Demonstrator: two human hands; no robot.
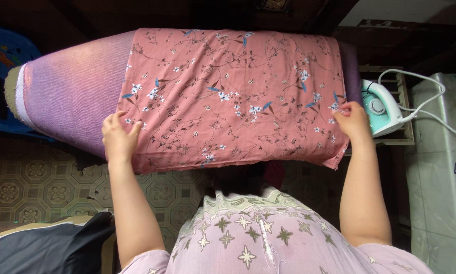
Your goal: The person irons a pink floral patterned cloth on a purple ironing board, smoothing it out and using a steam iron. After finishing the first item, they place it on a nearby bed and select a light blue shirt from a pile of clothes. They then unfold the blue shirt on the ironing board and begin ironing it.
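Note:
A folded pink cloth [228, 96] with small white and blue flowers lies across a purple ironing board [76, 91]. My left hand [119, 137] rests flat on the cloth's near left corner, fingers spread. My right hand [352, 122] pinches the cloth's right edge close to the near corner. The cloth's near edge hangs slightly over the board's front side.
A white and mint electric iron [382, 109] stands on a rest at the board's right end, its white cord [426, 114] looping over a grey surface [441, 177]. A blue plastic chair [5, 56] sits far left. Dark fabric [40, 248] lies on the patterned floor at lower left.

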